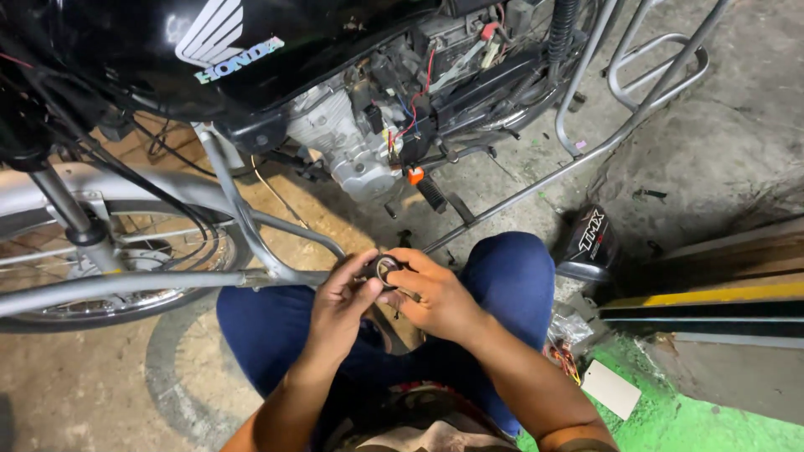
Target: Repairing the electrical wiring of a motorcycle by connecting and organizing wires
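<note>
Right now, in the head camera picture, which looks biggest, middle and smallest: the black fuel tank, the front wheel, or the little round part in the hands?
1. Black fuel tank, though nearness to the camera may exaggerate it.
2. Front wheel, only partly in view, so these two are unsure.
3. Little round part, pinched between left hand and right hand, clearly smallest.

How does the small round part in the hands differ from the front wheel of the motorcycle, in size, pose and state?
The round part is small and fits between the fingers of the left hand and right hand; the front wheel is far larger. The part is lifted off the ground and held; the wheel stands on the floor, mounted on the motorcycle. The part shows whole; the wheel is partly hidden behind silver bars. Both are round.
</note>
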